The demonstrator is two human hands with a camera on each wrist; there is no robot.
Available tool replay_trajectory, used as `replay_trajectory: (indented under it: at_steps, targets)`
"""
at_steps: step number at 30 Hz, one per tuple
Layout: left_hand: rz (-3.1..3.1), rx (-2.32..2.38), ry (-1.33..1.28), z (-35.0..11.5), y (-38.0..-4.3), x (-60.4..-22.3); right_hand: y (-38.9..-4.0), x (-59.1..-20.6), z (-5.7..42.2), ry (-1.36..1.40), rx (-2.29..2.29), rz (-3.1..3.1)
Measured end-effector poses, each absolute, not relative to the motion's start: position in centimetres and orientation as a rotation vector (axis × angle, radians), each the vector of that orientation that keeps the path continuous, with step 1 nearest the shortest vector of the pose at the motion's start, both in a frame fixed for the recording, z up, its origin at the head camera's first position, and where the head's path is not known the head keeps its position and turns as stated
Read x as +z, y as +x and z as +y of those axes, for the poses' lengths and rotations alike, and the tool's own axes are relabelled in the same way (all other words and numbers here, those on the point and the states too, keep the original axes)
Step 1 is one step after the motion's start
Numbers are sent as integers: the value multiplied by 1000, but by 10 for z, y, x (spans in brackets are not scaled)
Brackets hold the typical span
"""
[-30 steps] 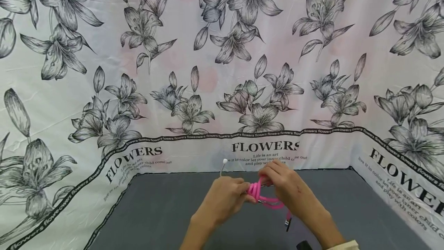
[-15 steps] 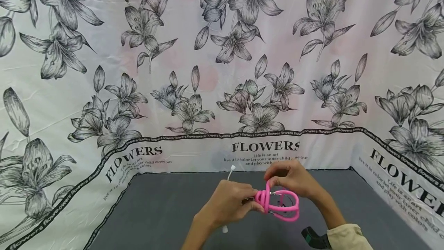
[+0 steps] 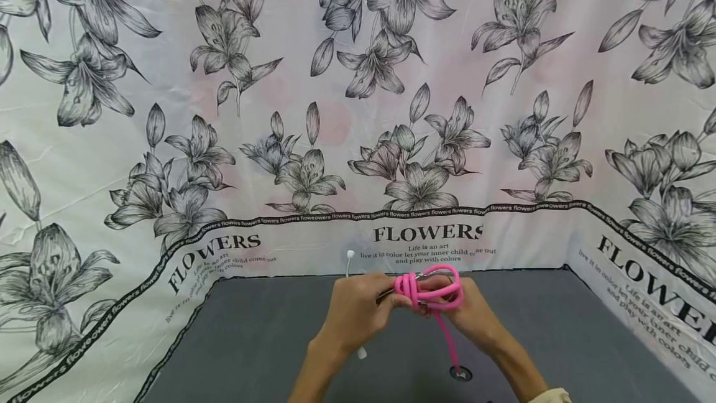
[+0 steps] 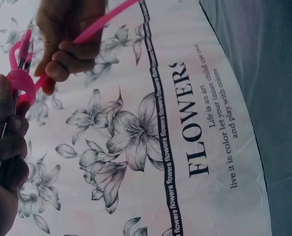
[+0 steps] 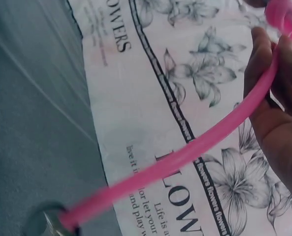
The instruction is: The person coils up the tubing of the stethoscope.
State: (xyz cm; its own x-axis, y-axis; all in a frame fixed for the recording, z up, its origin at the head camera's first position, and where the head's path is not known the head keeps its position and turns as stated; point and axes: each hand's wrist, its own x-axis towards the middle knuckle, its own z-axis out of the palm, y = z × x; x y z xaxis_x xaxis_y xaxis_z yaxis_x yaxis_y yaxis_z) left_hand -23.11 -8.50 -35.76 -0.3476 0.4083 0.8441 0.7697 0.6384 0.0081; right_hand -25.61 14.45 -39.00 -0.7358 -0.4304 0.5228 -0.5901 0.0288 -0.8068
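Note:
Both hands hold a pink stethoscope [image 3: 427,296] up above the grey table. My left hand [image 3: 355,310] grips its metal ear tubes, with one white ear tip [image 3: 350,254] sticking out above the hand and another ear tip [image 3: 362,352] below. Pink tubing is wound round the bundle just beyond the left fingers, and a loop sticks out to the right. My right hand [image 3: 475,319], behind that loop, pinches the tubing [image 5: 185,152] in the right wrist view. From there the tail hangs down to the round chest piece [image 3: 461,374]. Part of the right fingers is hidden by the loop.
The grey table top [image 3: 268,334] lies below the hands. Behind it and along both sides hangs a white cloth [image 3: 313,241] printed with grey lilies and lettering.
My right hand has gone from above the coil to behind and below the loop. The tubing's tail and chest piece now hang down below. The left hand keeps its grip, shifting slightly.

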Motion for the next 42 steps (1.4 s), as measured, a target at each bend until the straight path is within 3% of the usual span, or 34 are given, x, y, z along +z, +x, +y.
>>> replay_trajectory:
  at_steps: [14, 22, 30, 42]
  targets:
    - [-2010, -283, -612, -90, -239, -363, -222, -391, 124, 854, 2072, -2327]
    - [-2132, -39, -540, -103, -241, -363, -201, -381, 113, 947, 1298, -2326]
    - [-2252, 110, -650, -109, -234, -361, -200, -353, 110, 726, 414, -2035]
    - [-2350, 55, -872, -112, -223, -353, -224, -342, 102, 721, 261, -1991]
